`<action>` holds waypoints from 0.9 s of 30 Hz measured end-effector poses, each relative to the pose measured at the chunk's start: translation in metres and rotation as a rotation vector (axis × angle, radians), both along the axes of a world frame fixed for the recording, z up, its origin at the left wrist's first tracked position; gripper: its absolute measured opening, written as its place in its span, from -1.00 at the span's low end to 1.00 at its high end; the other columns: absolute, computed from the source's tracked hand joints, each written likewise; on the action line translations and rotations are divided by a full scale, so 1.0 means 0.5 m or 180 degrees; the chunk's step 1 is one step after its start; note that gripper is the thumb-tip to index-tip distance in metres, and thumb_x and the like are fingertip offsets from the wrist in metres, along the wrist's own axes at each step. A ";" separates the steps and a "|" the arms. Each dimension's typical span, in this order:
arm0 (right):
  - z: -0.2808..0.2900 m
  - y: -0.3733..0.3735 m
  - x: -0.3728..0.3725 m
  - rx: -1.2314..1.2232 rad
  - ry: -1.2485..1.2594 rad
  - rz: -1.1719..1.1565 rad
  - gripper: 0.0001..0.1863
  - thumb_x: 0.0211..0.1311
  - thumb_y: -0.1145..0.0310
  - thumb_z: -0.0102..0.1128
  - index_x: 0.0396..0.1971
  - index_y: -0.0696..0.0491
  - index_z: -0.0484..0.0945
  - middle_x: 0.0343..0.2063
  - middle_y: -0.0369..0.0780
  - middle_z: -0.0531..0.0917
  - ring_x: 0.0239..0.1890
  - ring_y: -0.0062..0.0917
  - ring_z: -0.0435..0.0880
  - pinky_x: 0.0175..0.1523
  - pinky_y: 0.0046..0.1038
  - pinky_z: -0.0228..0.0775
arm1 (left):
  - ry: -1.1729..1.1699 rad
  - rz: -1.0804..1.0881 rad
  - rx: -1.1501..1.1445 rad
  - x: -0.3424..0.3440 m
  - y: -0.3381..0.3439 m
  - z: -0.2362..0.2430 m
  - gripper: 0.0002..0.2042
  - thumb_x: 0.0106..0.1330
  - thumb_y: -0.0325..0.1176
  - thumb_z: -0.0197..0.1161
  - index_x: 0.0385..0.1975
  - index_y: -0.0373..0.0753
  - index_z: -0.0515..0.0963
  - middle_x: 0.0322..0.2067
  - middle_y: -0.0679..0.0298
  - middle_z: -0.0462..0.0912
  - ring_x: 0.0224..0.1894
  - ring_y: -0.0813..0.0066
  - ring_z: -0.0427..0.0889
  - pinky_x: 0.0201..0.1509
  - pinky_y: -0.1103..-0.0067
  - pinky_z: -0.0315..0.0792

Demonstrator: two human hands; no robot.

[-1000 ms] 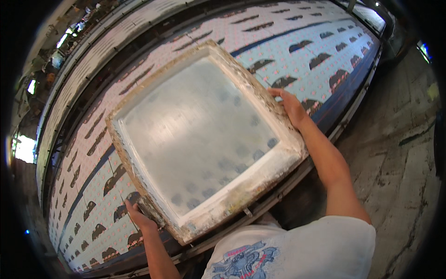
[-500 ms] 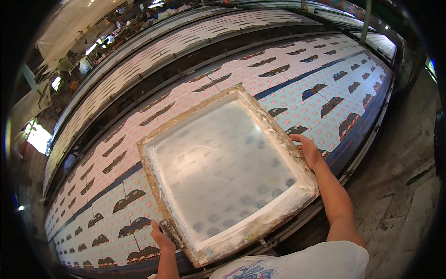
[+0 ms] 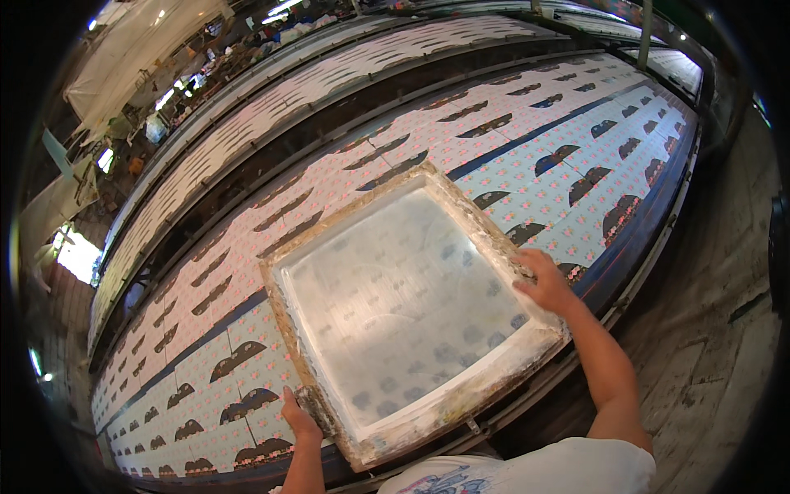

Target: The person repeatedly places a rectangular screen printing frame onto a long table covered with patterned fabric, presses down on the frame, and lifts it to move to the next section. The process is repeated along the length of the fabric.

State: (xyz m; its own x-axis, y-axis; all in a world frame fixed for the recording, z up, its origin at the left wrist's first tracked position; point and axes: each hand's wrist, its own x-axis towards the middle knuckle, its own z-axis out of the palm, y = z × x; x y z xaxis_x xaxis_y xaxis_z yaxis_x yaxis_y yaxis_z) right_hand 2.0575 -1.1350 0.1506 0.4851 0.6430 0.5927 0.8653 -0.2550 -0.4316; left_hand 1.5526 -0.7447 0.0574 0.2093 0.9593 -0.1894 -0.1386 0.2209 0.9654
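Observation:
A wide silk-screen printing frame (image 3: 527, 346) with a worn, paint-crusted wooden border lies tilted across the printed fabric in front of me. Its pale mesh (image 3: 395, 296) is translucent, with dark blotches toward the near and right sides. My right hand (image 3: 543, 282) is closed on the right rail, thumb over the inner edge. On the opposite side, near the lower left corner, my left hand (image 3: 303, 420) grips the outer edge, its fingers partly hidden by the rail. Light blue floral fabric with dark half-round shapes (image 3: 237, 361) spreads under and around the frame.
The long printing table (image 3: 658, 214) has a dark blue near edge, and a pink floral strip (image 3: 346, 193) runs along its far half. Parallel tables (image 3: 329, 74) stand beyond it. A worn floor (image 3: 691, 379) lies to the right, and a thin post (image 3: 647, 33) rises at the back.
The frame has shifted slightly to the right, showing more of the fabric at its left. My right hand has closed further over the rail, and my left hand has moved along with the frame.

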 end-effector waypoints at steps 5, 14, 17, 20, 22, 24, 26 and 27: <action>-0.027 -0.049 -0.239 -0.0653 0.0368 0.1529 -0.70 0.25 0.33 0.55 0.00 -0.06 0.83 0.09 -0.18 0.77 0.18 -0.21 0.73 0.31 -0.21 0.58 | -0.0048 0.0051 -0.0100 0.050 -0.018 0.017 -0.36 0.67 0.21 0.08 0.13 -0.39 0.64 -0.10 0.24 0.69 -0.04 0.33 0.68 0.14 0.31 0.53; -0.063 -0.048 -0.375 -0.1158 -0.0870 0.1350 -0.57 0.20 0.38 0.46 0.11 -0.04 0.72 0.07 -0.23 0.75 0.19 -0.23 0.72 0.28 -0.19 0.55 | 0.0759 0.0069 0.0197 0.042 0.019 -0.059 -0.46 0.71 0.01 0.11 -0.28 -0.45 0.64 -0.44 0.30 0.55 -0.38 0.43 0.48 -0.14 0.36 0.43; -0.052 -0.023 -0.393 -0.1154 -0.0981 0.1186 -0.58 0.24 0.46 0.33 0.13 -0.02 0.72 0.04 -0.22 0.76 0.11 -0.23 0.75 0.27 -0.19 0.55 | 0.0694 0.0047 0.0459 0.059 -0.005 -0.046 -0.48 0.69 -0.01 0.13 -0.23 -0.49 0.66 -0.36 0.16 0.66 -0.31 0.35 0.56 -0.07 0.32 0.47; -0.031 0.042 -0.424 -0.1682 -0.0982 0.1332 -0.58 0.22 0.48 0.33 0.12 -0.03 0.72 0.04 -0.23 0.77 0.11 -0.27 0.75 0.25 -0.17 0.57 | 0.0929 0.0129 0.0833 0.073 -0.011 -0.050 -0.49 0.66 -0.03 0.16 -0.12 -0.51 0.69 -0.21 0.03 0.76 -0.19 0.22 0.66 0.04 0.28 0.51; -0.036 0.085 -0.417 -0.2135 -0.0805 0.1350 -0.54 0.20 0.45 0.34 0.13 -0.11 0.74 0.00 -0.21 0.80 0.06 -0.22 0.79 0.14 -0.14 0.60 | 0.0915 0.0052 0.0975 0.077 -0.006 -0.058 -0.48 0.64 -0.04 0.17 0.04 -0.51 0.71 -0.05 -0.11 0.78 0.00 0.02 0.72 0.18 0.23 0.51; -0.016 0.116 -0.413 -0.2683 -0.0509 0.1116 -0.53 0.18 0.45 0.34 0.13 -0.16 0.75 -0.03 -0.19 0.81 0.02 -0.19 0.80 0.08 -0.12 0.62 | 0.0799 0.0075 0.1061 0.085 -0.018 -0.047 -0.46 0.63 -0.03 0.16 0.12 -0.52 0.69 0.05 -0.18 0.77 0.10 -0.09 0.73 0.27 0.21 0.51; 0.015 0.137 -0.413 -0.2891 -0.0454 0.1072 -0.53 0.17 0.45 0.33 0.12 -0.19 0.76 -0.05 -0.17 0.82 0.00 -0.15 0.81 0.06 -0.11 0.63 | 0.0988 0.0181 0.1202 0.082 -0.015 -0.054 -0.43 0.63 -0.01 0.14 0.19 -0.53 0.65 0.13 -0.24 0.73 0.20 -0.16 0.69 0.35 0.18 0.48; 0.022 0.144 -0.417 -0.3008 -0.0421 0.1043 -0.53 0.17 0.45 0.33 0.11 -0.20 0.77 -0.06 -0.15 0.82 -0.01 -0.13 0.81 0.05 -0.10 0.63 | 0.1084 0.0222 0.1261 0.081 -0.017 -0.051 -0.41 0.63 0.00 0.14 0.23 -0.53 0.64 0.18 -0.27 0.71 0.25 -0.20 0.67 0.39 0.17 0.46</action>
State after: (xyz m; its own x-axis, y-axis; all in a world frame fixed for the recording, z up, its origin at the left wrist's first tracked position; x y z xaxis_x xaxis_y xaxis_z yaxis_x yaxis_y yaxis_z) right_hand 1.8489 -1.0630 0.1618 0.1674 0.9669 -0.1926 0.9804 -0.1839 -0.0712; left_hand 1.5929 -0.7531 0.0318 0.1321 0.9807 0.1443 0.1962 -0.1686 0.9660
